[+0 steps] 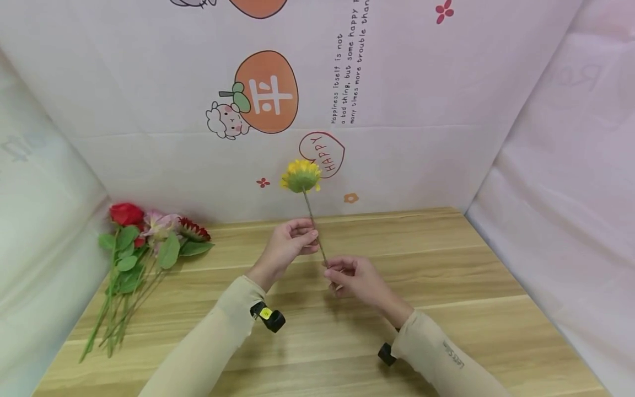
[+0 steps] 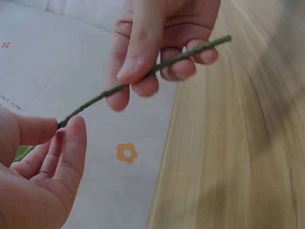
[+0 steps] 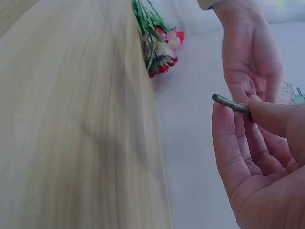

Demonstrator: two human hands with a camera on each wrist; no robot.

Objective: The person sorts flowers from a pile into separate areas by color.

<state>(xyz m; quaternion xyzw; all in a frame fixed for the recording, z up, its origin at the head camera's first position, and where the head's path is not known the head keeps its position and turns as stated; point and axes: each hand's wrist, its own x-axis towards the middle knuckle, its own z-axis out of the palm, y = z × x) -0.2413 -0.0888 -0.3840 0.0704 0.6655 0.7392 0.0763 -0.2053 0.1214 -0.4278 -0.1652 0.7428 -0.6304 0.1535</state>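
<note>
A yellow flower (image 1: pixel 301 175) with a green underside and a long thin stem is held up over the table, its bloom tilted toward the back wall. My left hand (image 1: pixel 291 241) pinches the stem around its middle, between thumb and fingers. Lower down, my right hand (image 1: pixel 356 278) pinches the stem near its cut end. In the left wrist view the green stem (image 2: pixel 95 99) runs from my left fingertips past the right thumb and across the right fingers. The stem's end (image 3: pixel 223 99) pokes out beyond my right thumb in the right wrist view.
On the table's left lie several flowers: a red rose (image 1: pixel 126 214), a pale pink bloom (image 1: pixel 160 225) and a dark red one (image 1: pixel 194 230), with leafy stems toward the front. White printed cloth (image 1: pixel 407 110) stands behind the wooden table (image 1: pixel 436 320) and at its sides.
</note>
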